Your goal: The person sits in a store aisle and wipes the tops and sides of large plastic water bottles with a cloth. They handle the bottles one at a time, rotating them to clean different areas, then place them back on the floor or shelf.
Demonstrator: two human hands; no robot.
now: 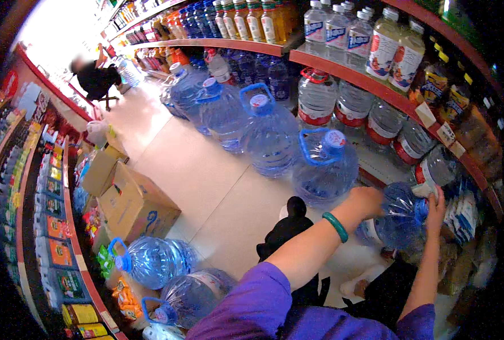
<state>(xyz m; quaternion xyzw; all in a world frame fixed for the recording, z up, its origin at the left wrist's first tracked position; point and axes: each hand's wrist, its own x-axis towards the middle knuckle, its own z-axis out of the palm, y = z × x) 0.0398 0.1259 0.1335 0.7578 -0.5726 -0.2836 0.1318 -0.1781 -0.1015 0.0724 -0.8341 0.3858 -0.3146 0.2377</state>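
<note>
A large clear-blue plastic water bottle (398, 216) lies tilted in front of me, its blue cap end toward the right. My right hand (435, 208) is at the cap and neck, with a pale crumpled cloth or tissue (423, 189) by its fingers. My left hand (366, 203) is blurred against the bottle's left side; its fingers are mostly hidden. A green bangle (335, 227) circles my left wrist. Just beyond that hand, another large water bottle (324, 174) with a blue handle stands upright on the floor.
Several large water bottles (269, 136) line the right shelf. Red-labelled jugs (318, 100) fill its lower level. A cardboard box (135, 204) and a lying blue bottle (158, 259) are on the left. A black strapped object (286, 236) is beside my arm. A person (94, 78) sits far off.
</note>
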